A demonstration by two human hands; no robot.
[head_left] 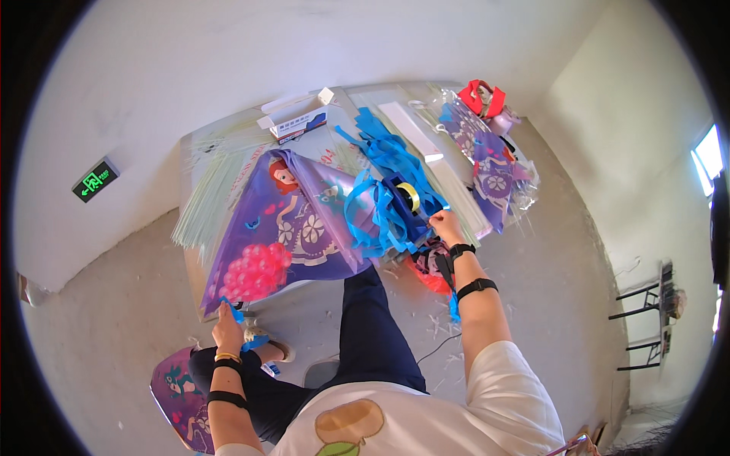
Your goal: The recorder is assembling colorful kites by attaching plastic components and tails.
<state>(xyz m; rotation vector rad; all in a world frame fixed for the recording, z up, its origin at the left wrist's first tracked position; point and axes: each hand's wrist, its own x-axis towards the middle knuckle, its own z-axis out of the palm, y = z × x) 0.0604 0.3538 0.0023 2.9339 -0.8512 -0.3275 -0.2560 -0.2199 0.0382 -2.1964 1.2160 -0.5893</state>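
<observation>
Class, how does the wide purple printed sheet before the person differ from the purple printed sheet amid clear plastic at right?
The wide purple printed sheet spreads into a broad triangle; the narrower purple printed sheet lies amid clear plastic. The left hand is at the wide sheet's lower-left corner; no hand is at the narrower one. Shared: both are purple, with pale flower shapes printed on them.

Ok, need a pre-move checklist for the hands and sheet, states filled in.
1. Left hand at the purple sheet's lower-left corner: ok.
2. Right hand at the tape dispenser: ok.
3. Tape roll in the dispenser: ok.
4. Tape piece in the right hand: cannot tell, too small.
5. Sheet smooth: not ok, creased on its right side.
6. Dispenser clear of blue ribbons: not ok.
</observation>
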